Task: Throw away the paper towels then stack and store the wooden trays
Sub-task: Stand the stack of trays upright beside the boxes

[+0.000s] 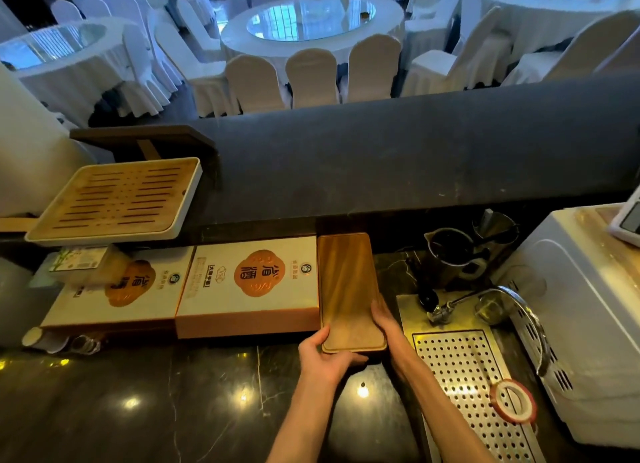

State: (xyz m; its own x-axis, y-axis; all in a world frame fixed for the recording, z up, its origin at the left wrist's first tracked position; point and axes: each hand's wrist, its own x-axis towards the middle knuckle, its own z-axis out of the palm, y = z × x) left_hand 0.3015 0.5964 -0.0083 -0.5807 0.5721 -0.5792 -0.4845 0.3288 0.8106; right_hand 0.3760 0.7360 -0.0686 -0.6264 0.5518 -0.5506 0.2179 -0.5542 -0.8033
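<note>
Trays: long brown wooden trays [348, 289] on dark marble surface [173, 393], stacked.
Left fingers [320, 341]: gripping near corner.
Right fingers [379, 312]: gripping right edge.

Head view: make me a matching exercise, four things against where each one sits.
Things:
1. wooden tray
2. slatted tray
3. tape roll
4. metal jug

Places:
A. on the perforated drain board
B. between both hands, beside the gift box
C. behind the tap
D. on the raised ledge at left

Pairs: 1-B, 2-D, 3-A, 4-C. The left hand and right hand grip the wooden tray's near end.
</note>
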